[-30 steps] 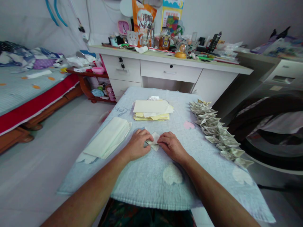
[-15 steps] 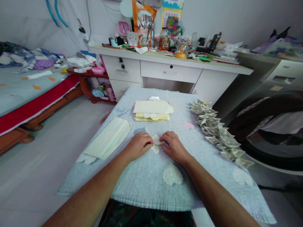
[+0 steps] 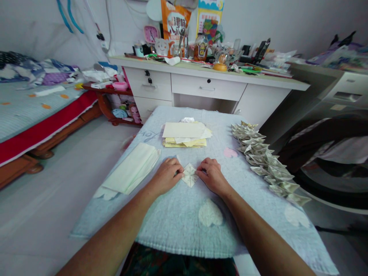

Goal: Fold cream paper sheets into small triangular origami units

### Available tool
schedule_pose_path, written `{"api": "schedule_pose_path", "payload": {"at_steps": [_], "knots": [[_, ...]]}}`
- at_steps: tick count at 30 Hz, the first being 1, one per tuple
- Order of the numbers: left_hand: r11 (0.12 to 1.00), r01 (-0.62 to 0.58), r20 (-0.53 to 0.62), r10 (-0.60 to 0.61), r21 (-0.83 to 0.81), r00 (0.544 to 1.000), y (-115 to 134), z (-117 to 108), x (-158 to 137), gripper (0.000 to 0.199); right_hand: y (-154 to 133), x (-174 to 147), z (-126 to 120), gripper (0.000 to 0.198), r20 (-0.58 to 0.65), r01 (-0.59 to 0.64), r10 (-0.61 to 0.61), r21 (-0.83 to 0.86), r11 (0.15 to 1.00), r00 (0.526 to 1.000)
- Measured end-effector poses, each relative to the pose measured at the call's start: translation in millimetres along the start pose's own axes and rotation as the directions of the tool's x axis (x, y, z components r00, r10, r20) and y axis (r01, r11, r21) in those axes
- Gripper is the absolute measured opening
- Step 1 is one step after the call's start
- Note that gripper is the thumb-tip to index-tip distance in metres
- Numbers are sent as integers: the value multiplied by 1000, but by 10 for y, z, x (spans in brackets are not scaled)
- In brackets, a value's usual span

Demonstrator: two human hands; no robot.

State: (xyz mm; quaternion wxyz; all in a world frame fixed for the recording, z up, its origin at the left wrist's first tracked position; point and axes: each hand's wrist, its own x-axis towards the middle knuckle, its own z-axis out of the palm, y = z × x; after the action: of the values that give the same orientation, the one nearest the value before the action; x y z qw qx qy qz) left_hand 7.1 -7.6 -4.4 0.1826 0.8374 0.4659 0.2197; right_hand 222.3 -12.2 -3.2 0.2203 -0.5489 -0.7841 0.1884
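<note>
A small folded paper square [image 3: 190, 175] lies diamond-wise on the cloth-covered table [image 3: 175, 214], its creases crossing in the middle. My left hand [image 3: 169, 174] pinches its left corner between thumb and fingers. At the right corner, my right hand [image 3: 211, 174] closes its thumb and fingertips on the edge. Left of my hands is a pile of pale green paper sheets [image 3: 133, 166]. Beyond the square sits a stack of cream and yellow paper [image 3: 185, 132]. Several folded paper pieces with pointed tips [image 3: 264, 161] stand in rows along the table's right side.
A white desk [image 3: 207, 86] crowded with jars, a clock and a snack bag stands behind the table. To the right is a front-loading washing machine [image 3: 330, 153] with its door open. A bed [image 3: 43, 111] and a low wooden shelf [image 3: 107, 103] are at left.
My hands have moved slightly apart, to the square's left and right corners. The paper now lies flatter, with more of its creased face showing.
</note>
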Motion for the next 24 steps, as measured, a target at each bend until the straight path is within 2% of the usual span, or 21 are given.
{"api": "schedule_pose_path", "payload": {"at_steps": [4,9,18,24], "knots": [[999,25,-33,-24,47,999,-12,37,-9,9,-41,7,3,14,-2,-48,48,-60,997,999],[993,68,-57,-63,94,996,-14,68,-21,9,-40,13,49,15,-41,-54,50,-113,992,998],[983,94,-73,-83,158,994,23,103,-15,18,-41,15,108,15,-84,-88,76,-138,987,994],[971,131,-99,-113,199,989,56,121,-12,17,-76,9,109,16,-84,-106,93,-155,982,992]]}}
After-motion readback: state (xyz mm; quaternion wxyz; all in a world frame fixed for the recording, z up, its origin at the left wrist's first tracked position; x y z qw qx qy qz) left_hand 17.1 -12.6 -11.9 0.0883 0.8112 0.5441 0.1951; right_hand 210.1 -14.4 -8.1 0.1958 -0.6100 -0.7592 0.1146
